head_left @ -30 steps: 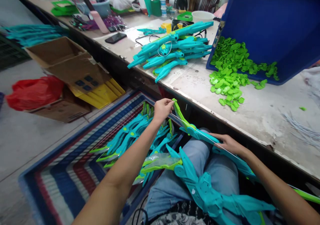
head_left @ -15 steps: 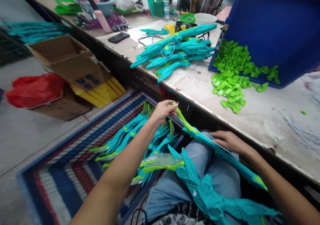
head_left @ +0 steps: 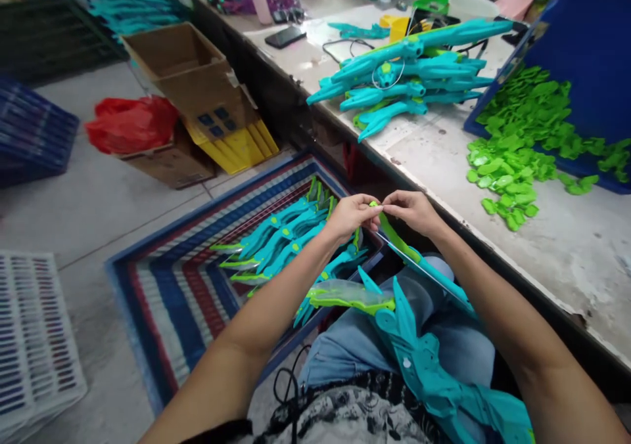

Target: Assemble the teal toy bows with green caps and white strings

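Note:
A teal toy bow (head_left: 428, 270) with a green tip lies slanted across my lap, a thin white string running along it. Both my hands meet at its green tip. My left hand (head_left: 351, 215) is pinched shut on the tip, and my right hand (head_left: 413, 209) pinches it from the other side, fingers closed. A second teal bow piece (head_left: 419, 358) with a green limb rests on my thighs, closer to my body.
A striped blue crate (head_left: 162, 299) on the floor at my left holds several teal and green bows. On the workbench (head_left: 557, 234) lie a pile of teal bows (head_left: 404, 79), loose green plastic parts (head_left: 507, 168) and a tipped blue bin (head_left: 586, 30). Cardboard boxes (head_left: 197, 96) and a red bag (head_left: 131, 122) stand beyond.
My right hand has slid from the middle of the bow up to its green tip, joining my left hand. The view has shifted left and down.

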`<state>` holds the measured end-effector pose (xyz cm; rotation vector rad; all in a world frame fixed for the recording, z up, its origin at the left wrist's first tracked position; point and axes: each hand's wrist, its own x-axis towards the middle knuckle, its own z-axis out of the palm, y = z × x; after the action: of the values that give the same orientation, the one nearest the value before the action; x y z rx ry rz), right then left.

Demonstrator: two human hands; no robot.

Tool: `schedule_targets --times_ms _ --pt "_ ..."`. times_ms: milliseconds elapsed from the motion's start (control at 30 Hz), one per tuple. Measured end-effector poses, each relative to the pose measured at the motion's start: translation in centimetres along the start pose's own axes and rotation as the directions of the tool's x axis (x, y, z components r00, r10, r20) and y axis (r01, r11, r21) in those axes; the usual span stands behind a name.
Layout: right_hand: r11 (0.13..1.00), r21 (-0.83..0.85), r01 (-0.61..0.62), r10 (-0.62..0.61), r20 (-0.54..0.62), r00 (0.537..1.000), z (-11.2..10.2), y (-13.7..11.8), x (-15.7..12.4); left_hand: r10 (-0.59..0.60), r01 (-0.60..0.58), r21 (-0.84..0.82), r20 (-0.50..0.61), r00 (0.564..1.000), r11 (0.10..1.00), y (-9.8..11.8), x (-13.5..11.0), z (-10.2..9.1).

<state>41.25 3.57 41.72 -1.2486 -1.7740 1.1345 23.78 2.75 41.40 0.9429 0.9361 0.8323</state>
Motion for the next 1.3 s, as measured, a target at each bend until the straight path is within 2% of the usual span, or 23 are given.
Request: schedule_targets --times_ms 100,167,233,300,367,433,467,500,567,600,633,667,733,767,833,900,967,1000,1067,1100,1133,1200,1300 --pt "0.997 -0.074 0.019 -0.018 0.011 1.000 0.2 -0.5 0.1 -0.010 0.010 0.028 0.012 1.000 1.000 -0.3 -0.2 -0.6" --pt "0.977 -0.209 0.051 -0.054 -0.005 0.999 0.3 -1.0 0.4 -0.003 -0.001 0.137 0.024 1.000 0.991 -0.4 -0.2 -1.0" --pt "0.930 -0.358 0.086 -0.098 -0.017 0.995 0.3 -1.4 0.8 0.100 -0.095 0.323 0.001 0.995 0.941 -0.5 -0.2 -1.3" --pt "0.877 -0.466 0.114 -0.129 0.001 0.992 -0.1 -1.6 1.6 0.282 -0.230 0.474 -0.042 0.958 0.850 -0.9 0.0 -1.2" --pt "0.835 -0.534 0.135 -0.147 0.021 0.989 -1.3 -1.3 2.7 0.380 -0.301 0.458 -0.089 0.921 0.837 -1.5 0.3 -0.5" --pt "0.802 -0.588 0.105 -0.176 -0.063 0.982 -3.7 -0.6 4.1 0.373 -0.311 0.311 -0.161 0.914 0.898 -2.3 0.4 0.5" --pt "0.791 -0.609 0.059 -0.200 -0.166 0.966 -5.2 -0.2 4.7 0.365 -0.318 0.233 -0.195 0.910 0.919 -2.5 0.4 1.0" --pt "0.790 -0.614 -0.003 -0.229 -0.300 0.926 -6.7 0.0 5.2 0.372 -0.338 0.176 -0.221 0.902 0.925 -2.7 0.4 1.5" --pt "0.820 -0.563 -0.109 -0.280 -0.559 0.780 -8.8 0.0 5.4 0.414 -0.390 0.148 -0.198 0.889 0.909 -2.5 0.4 2.1" --pt "0.847 -0.518 -0.121 -0.288 -0.637 0.715 -8.9 -0.3 5.1 0.421 -0.398 0.157 -0.153 0.894 0.904 -2.2 0.4 2.3" --pt "0.876 -0.471 -0.103 -0.281 -0.672 0.685 -8.4 -0.7 4.4 0.406 -0.386 0.171 -0.101 0.908 0.907 -1.8 0.5 2.3" --pt "0.904 -0.423 -0.066 -0.265 -0.673 0.690 -7.1 -1.3 3.5 0.370 -0.355 0.178 -0.058 0.927 0.918 -1.3 0.7 2.4" --pt "0.945 -0.327 0.024 -0.224 -0.588 0.777 -3.2 -2.4 1.1 0.242 -0.236 0.130 -0.032 0.970 0.963 -0.2 1.3 2.3" --pt "0.957 -0.283 0.065 -0.219 -0.556 0.802 -1.0 -2.8 -0.2 0.166 -0.163 0.074 -0.034 0.986 0.984 0.3 1.5 2.2" --pt "0.951 -0.275 0.140 -0.269 -0.516 0.813 2.8 -2.9 -2.4 0.040 -0.042 -0.039 -0.030 0.999 0.998 1.1 2.0 2.0" --pt "0.948 -0.274 0.161 -0.284 -0.505 0.815 5.0 -2.4 -3.7 0.008 -0.011 -0.068 -0.057 0.998 0.998 1.5 2.1 1.7" --pt "0.965 -0.229 0.129 -0.234 -0.521 0.821 5.6 -1.6 -4.0 0.121 -0.113 0.065 -0.149 0.981 0.991 1.6 1.9 1.5" --pt "0.975 -0.193 0.107 -0.195 -0.532 0.824 5.6 -1.4 -3.8 0.226 -0.191 0.181 -0.201 0.953 0.965 1.7 1.7 1.5" --pt "0.989 -0.129 0.074 -0.134 -0.560 0.817 5.3 -1.2 -3.2 0.451 -0.338 0.398 -0.233 0.862 0.853 1.7 1.2 1.7" --pt "0.991 -0.116 0.065 -0.120 -0.578 0.807 5.2 -1.3 -2.8 0.525 -0.394 0.445 -0.222 0.821 0.804 1.7 1.0 1.9" --pt "0.992 -0.114 0.057 -0.114 -0.600 0.792 5.0 -1.6 -2.5 0.559 -0.434 0.435 -0.213 0.802 0.789 1.7 0.9 2.1" --pt "0.992 -0.120 0.048 -0.116 -0.655 0.746 4.9 -2.2 -1.8 0.516 -0.450 0.295 -0.205 0.832 0.843 1.7 0.8 2.5" --pt "0.990 -0.108 0.086 -0.137 -0.713 0.687 5.0 -2.6 -1.0 0.330 -0.316 0.108 -0.165 0.929 0.943 2.0 1.2 2.3"
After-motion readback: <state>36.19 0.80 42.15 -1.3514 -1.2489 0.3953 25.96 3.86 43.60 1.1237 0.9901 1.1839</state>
